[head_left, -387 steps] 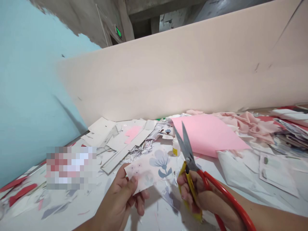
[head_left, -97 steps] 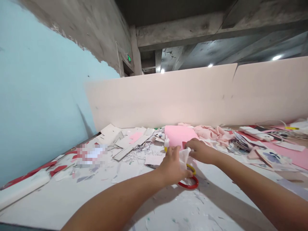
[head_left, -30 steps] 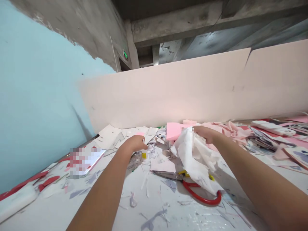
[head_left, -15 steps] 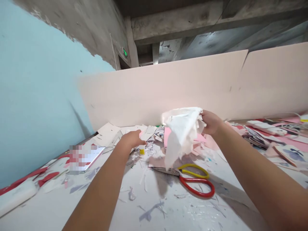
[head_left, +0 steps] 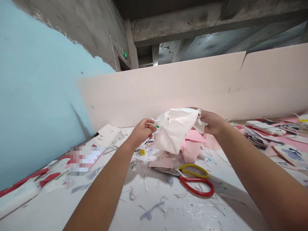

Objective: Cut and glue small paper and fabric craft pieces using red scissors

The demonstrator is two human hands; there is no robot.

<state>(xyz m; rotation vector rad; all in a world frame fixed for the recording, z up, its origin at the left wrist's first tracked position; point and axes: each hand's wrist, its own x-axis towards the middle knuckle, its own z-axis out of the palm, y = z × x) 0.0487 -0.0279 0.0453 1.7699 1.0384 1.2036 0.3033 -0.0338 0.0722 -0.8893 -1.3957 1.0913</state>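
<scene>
Over the paper-strewn worktable (head_left: 192,211), a crumpled white sheet (head_left: 175,131) now hangs between both hands, the left hand (head_left: 142,131) having risen from beside the glue bottle (head_left: 142,150) to pinch its left corner while the right hand (head_left: 210,122) grips its right edge with curled fingers. Below the sheet lie pink paper scraps (head_left: 191,149) and red-and-yellow-handled scissors (head_left: 185,176) with closed blades

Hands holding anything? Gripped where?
A crumpled white sheet, held at opposite ends: left hand pinches its left corner, right hand grips its right edge.
</scene>
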